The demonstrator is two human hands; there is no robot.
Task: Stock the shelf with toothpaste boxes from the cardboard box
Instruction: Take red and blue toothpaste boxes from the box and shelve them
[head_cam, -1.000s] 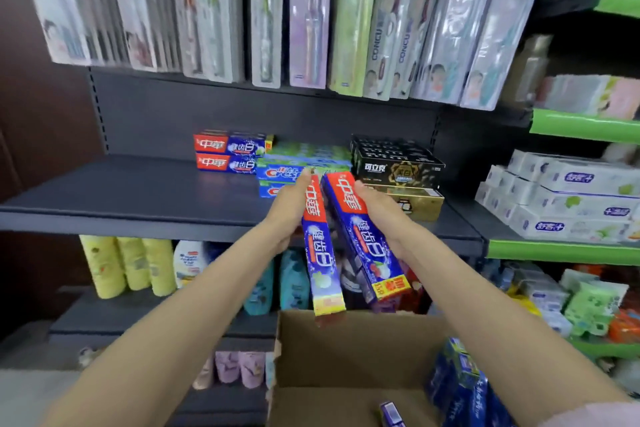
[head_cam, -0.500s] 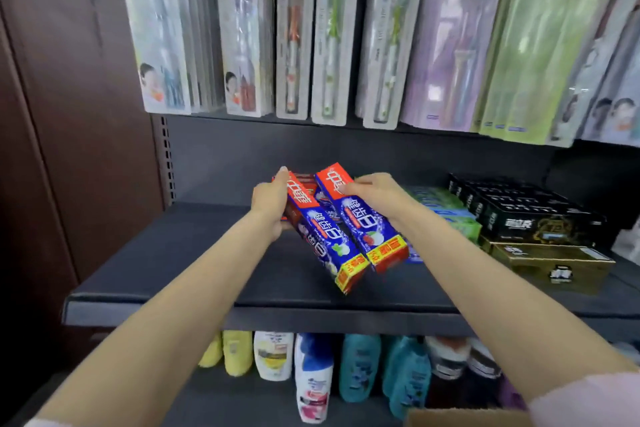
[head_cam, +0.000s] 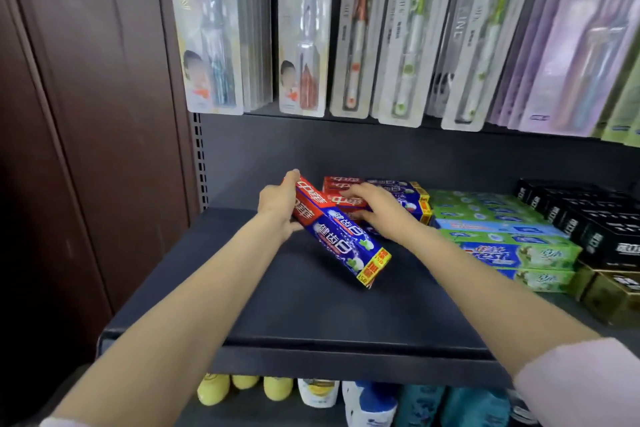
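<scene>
shelf front (head_cam: 294, 354): dark, matte metal lip; the near half of the deck is bare and flat.

left grip (head_cam: 280, 206): left hand wrapped around the red end of a toothpaste box (head_cam: 341, 230), thumb under, fingers along the far edge; closed on it.

box axis: long, running from the far-left red end down to the near-right yellow end, which tilts toward the deck and looks just above it or barely touching; I cannot tell which.

key relation: the stacked toothpaste boxes (head_cam: 391, 191) lie to the right of and behind the held box, so it likely needs swinging parallel to them and sliding right; the left hand has it already.

right grip (head_cam: 375, 208): right hand laid palm-down, fingers pressed flat on the red end of the stack's top box, steadying rather than pinching.

materials: glossy printed card, sharp-edged rectangular cartons, light and rigid.

neighbours: green cartons (head_cam: 502, 229), then black ones (head_cam: 588, 218), in rows to the right.

above: blister-packed toothbrushes (head_cam: 360, 31) hanging.

cardboard box: not in view.
</scene>
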